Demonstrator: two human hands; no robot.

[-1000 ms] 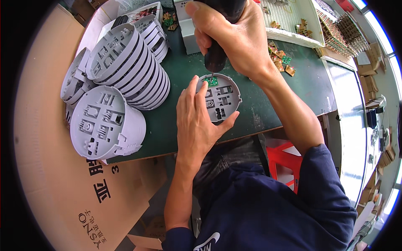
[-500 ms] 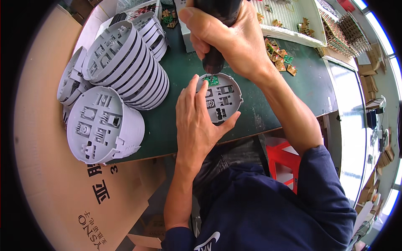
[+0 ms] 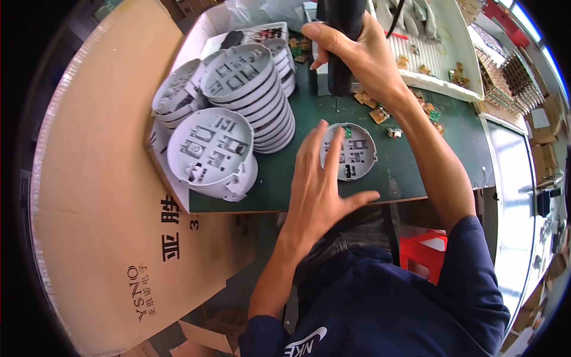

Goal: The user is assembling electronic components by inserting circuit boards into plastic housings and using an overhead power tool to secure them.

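Note:
A round, light grey plastic housing [image 3: 364, 159] with slots and cut-outs lies on the green tabletop. A small green circuit board [image 3: 347, 132] sits at its far edge, partly behind my fingers. My left hand [image 3: 318, 184] reaches over the housing's left side, fingers stretched and thumb spread wide. Whether a fingertip touches the rim I cannot tell. My right hand [image 3: 376, 62] is wrapped round a black electric screwdriver [image 3: 341, 71], held upright beyond the housing. Its thin bit points down, apart from the board.
Stacked grey housings [image 3: 273, 113] stand at the left, with another housing [image 3: 208, 149] in front. Loose small circuit boards [image 3: 380, 115] lie beyond the housing and behind my right forearm. A white tray [image 3: 440, 89] holds more boards and gloves. A large cardboard sheet [image 3: 107, 178] rises at the left.
The screwdriver has lifted off the circuit board. My left hand has loosened from the housing's rim, its fingers now straighter. The whole view has shifted, moving things rightward in it.

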